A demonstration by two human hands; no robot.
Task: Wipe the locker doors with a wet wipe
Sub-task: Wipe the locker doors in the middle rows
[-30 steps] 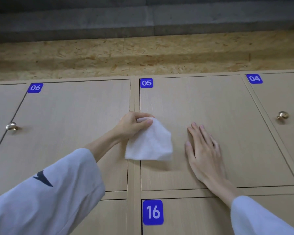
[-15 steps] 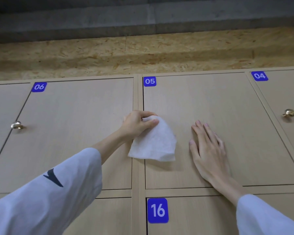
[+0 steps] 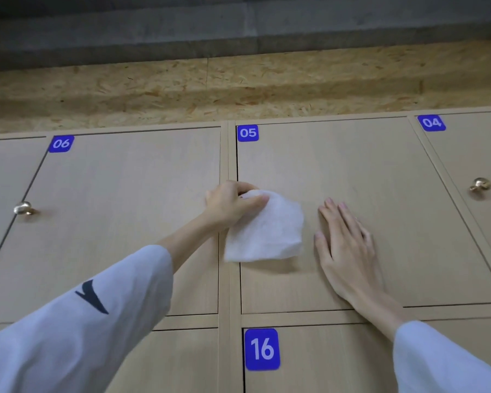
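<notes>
From the head camera, your left hand (image 3: 233,205) pinches the wet wipe (image 3: 264,228) by its upper left corner, thumb and fingers curled round the bunched edge. The sheet hangs down and to the right from that pinch, lying against the left part of the door marked 05 (image 3: 366,171), with its lower left corner reaching over the post between doors 05 and 06 (image 3: 125,194). Your right hand (image 3: 343,245) lies flat on door 05 just to the right of the wipe, fingers straight and slightly spread, holding nothing; a narrow strip of bare door separates them.

The bulk of door 05 lies to the right of and above the pinch, so a stroke that way probably means moving the flat hand out of the path first. The left hand already holds the wipe and is the one to use.

The wipe is white, thin and limp, slightly creased, roughly square, with a soft shadow beneath its lower edge. I cannot tell how much of it presses on the door.
</notes>
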